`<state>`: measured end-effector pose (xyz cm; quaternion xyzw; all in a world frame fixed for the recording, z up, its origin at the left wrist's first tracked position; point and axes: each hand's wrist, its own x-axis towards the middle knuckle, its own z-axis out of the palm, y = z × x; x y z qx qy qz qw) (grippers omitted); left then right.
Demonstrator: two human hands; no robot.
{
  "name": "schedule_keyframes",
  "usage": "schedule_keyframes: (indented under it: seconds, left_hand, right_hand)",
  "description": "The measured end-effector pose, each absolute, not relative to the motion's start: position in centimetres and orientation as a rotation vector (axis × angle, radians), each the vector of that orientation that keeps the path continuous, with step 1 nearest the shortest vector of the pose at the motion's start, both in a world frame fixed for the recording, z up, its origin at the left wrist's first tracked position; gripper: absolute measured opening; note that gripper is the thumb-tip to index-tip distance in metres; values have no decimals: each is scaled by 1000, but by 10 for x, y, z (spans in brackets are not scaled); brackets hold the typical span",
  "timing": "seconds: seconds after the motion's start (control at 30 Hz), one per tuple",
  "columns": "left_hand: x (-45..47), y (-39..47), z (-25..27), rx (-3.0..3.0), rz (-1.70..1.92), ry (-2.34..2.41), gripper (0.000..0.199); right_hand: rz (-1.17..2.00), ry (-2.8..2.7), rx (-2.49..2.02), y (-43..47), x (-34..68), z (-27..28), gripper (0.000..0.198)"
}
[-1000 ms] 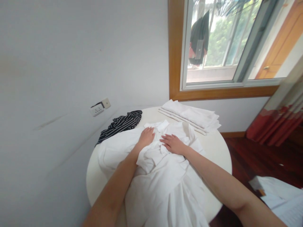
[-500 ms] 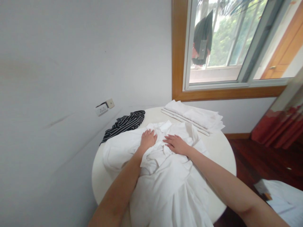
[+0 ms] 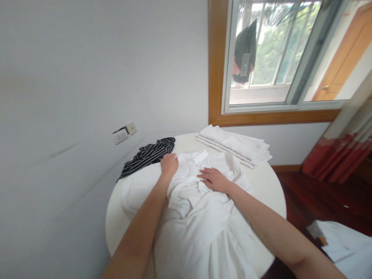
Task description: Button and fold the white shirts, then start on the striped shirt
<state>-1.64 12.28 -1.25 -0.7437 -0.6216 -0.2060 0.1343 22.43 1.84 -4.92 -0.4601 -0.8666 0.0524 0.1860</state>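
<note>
A white collared shirt [image 3: 200, 217] lies rumpled over the round table, its lower part hanging toward me. My left hand [image 3: 169, 164] is at the shirt's upper left shoulder, close to a black-and-white striped cloth [image 3: 148, 157]. Its fingers are curled on the white fabric, and their tips are hidden. Below and right of the collar, my right hand [image 3: 214, 179] rests on the shirt front with its fingers stretched out and spread.
Folded white garments [image 3: 232, 143] lie stacked at the back right of the round white table [image 3: 269, 193]. A wall with a socket [image 3: 120, 136] borders the left side. Beyond the table are a window [image 3: 261, 58] and a red-and-cream curtain [image 3: 328, 155].
My left hand has moved left and slightly up, from beside the collar to the shirt's shoulder, its fingers now curled. The collar area lies flatter. My right hand stays almost in place.
</note>
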Motion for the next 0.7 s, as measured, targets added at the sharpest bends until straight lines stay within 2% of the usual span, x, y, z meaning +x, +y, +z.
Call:
schedule_keyframes:
  seconds: [0.17, 0.37, 0.53, 0.7]
  left_hand:
    - [-21, 157, -7, -2247, -290, -2039, 45]
    - [-32, 188, -6, -2424, -259, -2111, 57]
    - [-41, 190, -9, -2606, -355, -2046, 49]
    - [-38, 187, -14, -2522, -479, -2048, 41]
  right_hand:
    - [151, -2442, -1254, 22, 225, -53, 36]
    - [181, -2430, -1239, 21, 224, -52, 36]
    - [195, -2429, -1259, 22, 223, -53, 37]
    - [200, -2430, -1273, 19, 222, -50, 37]
